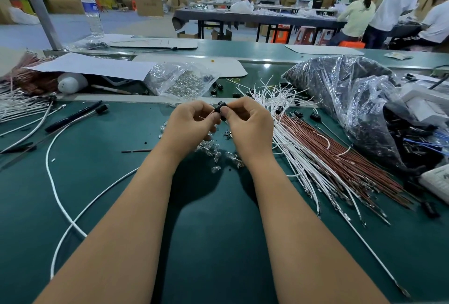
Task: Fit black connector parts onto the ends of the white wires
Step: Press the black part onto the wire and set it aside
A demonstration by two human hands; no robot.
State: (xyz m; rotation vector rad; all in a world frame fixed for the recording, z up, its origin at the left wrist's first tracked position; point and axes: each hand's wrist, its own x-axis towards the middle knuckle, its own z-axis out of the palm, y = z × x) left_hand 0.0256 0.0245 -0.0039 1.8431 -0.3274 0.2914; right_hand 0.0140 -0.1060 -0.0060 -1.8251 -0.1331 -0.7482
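Both hands, left hand (192, 119) and right hand (247, 119), pinch one black connector part (220, 109) above the surface (121, 182); tiny, light, rigid, probably slippery, best held by its sides

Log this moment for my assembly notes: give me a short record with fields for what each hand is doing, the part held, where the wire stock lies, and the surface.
left hand: left hand pinches the small black plastic connector part from the left
right hand: right hand pinches the same part from the right
wire in connector: cannot tell, the fingers hide it
wire stock: bundle of thin white wires right of the hands, beside the thin reddish-brown wires
spare parts: clear plastic bag of black parts at the right
surface: green work mat
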